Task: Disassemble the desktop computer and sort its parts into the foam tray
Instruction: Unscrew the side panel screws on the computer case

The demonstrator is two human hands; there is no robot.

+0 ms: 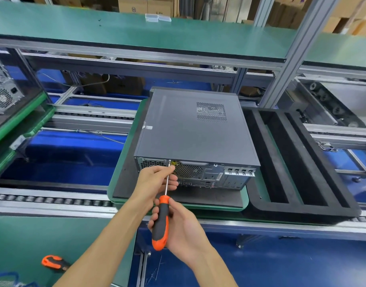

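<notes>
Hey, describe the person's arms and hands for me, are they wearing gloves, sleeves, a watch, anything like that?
Both hands are bare: no gloves on the left hand or the right hand. Both forearms are uncovered as far as the picture shows, with no sleeves in view. No watch, wristband, ring or anti-static strap shows on either wrist or on the visible fingers.

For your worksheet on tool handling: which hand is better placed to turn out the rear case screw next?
Right. The right hand already grips the screwdriver handle, its tip at the case screw; the left hand only steadies the shaft.
</notes>
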